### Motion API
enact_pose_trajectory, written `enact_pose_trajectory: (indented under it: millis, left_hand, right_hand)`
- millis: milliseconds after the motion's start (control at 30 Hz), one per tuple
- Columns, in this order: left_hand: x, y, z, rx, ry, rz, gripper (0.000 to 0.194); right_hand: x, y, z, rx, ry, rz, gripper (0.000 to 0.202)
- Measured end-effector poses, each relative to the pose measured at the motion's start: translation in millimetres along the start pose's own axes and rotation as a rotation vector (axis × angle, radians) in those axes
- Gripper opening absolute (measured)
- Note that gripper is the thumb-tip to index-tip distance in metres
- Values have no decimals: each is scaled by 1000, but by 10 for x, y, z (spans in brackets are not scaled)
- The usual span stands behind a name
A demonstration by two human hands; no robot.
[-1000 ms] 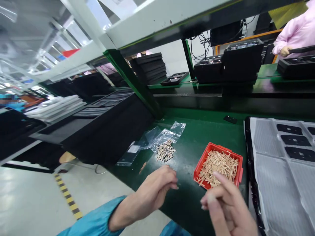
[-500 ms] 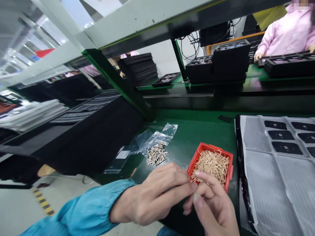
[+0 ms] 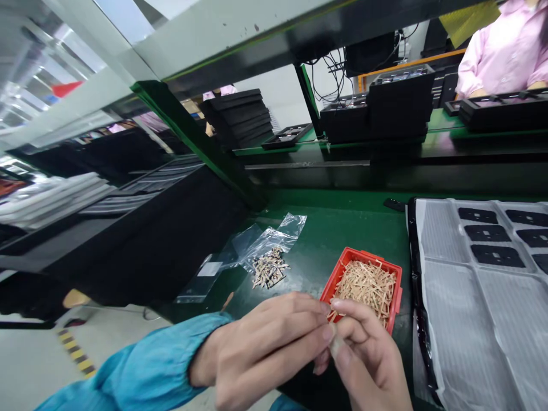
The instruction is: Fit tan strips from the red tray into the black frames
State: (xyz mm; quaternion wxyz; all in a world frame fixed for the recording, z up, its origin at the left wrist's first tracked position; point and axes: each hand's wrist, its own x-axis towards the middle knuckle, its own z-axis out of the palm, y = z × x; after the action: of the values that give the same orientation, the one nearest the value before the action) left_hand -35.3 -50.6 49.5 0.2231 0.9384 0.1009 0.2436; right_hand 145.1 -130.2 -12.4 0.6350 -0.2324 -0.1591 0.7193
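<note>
Red plastic, glossy and straight-walled, is seen in the open bin [image 3: 333,277] set on the dark green surface [image 3: 329,237], just beyond the right hand [image 3: 372,359] and partly hidden by both hands. It is turned at a slant: the left wall runs from far right to near left, and the far rim slopes nearer towards the right. Its long axis cannot be told, since the near end is covered. Inside, thin tan strips [image 3: 363,285] are heaped (straw-like, flat and matte), pointing every way.

The left hand [image 3: 274,345] is stretched to the right, palm down, its fingers long and close together; by their tips the thumb and fingertips of the right hand are met at the bin's near left corner. The right fingers are curled, with the index more extended towards the far left. Whether anything is gripped between either set of fingers cannot be told.

To the left, a loose pile of small mottled pieces [image 3: 270,268] is spread beside crinkled clear plastic bags [image 3: 268,242], one marked by a white label [image 3: 209,269]. On the right, flat black plates [image 3: 488,233] with rounded corners are laid in rows on whitish, finely ribbed sheeting [image 3: 449,291], edged by shiny black material.
</note>
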Motion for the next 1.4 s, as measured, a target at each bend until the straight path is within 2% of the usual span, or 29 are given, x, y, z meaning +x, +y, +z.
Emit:
enact_pose_trajectory:
  millis: [267, 367, 467, 533, 600, 667, 800, 900, 967, 1100, 1167, 1267, 1333, 1400]
  left_hand:
    - [-81, -40, 37, 225, 46, 100, 58]
    - [-59, -61, 50, 242, 63, 117, 58]
    - [-1, -46, 61, 196, 75, 79, 58]
    - [28, -3, 76, 123, 133, -10, 58]
    - [43, 55, 108, 49, 178, -156, 53]
    - [62, 106, 166, -38, 229, -314, 41]
    - [164, 113, 299, -448, 339, -622, 3]
    - [241, -15, 301, -564, 356, -715, 28]
    - [263, -158, 231, -541, 433, -738, 30]
    - [283, -406, 9, -481, 669, -728, 19]
    - [305, -434, -72, -449, 715, -687, 15]
    - [355, -353, -103, -387, 675, -605, 8]
    - [395, -267, -77, -349, 605, -536, 14]
    - [435, -188, -36, -325, 510, -473, 21]
  right_hand:
    - [-9, 58, -17, -47, -8, -28, 38]
    - [-15, 83, -11, -72, 14, -72, 38]
    - [-17, 102, 1, -110, 41, -134, 36]
    - [-16, 129, 7, -153, 70, -193, 33]
    - [-16, 182, 11, -230, 114, -257, 32]
    - [-17, 253, 14, -336, 165, -332, 33]
    - [-22, 359, 36, -537, 288, -479, 32]
    - [-33, 358, 61, -668, 337, -590, 34]
    - [-34, 337, 62, -735, 400, -678, 38]
    - [35, 295, -20, -910, 619, -765, 32]
    - [96, 278, -86, -1000, 635, -775, 29]
    - [155, 258, -143, -1065, 587, -779, 33]
    - [148, 249, -129, -1053, 594, -744, 35]
    - [112, 240, -83, -941, 599, -672, 37]
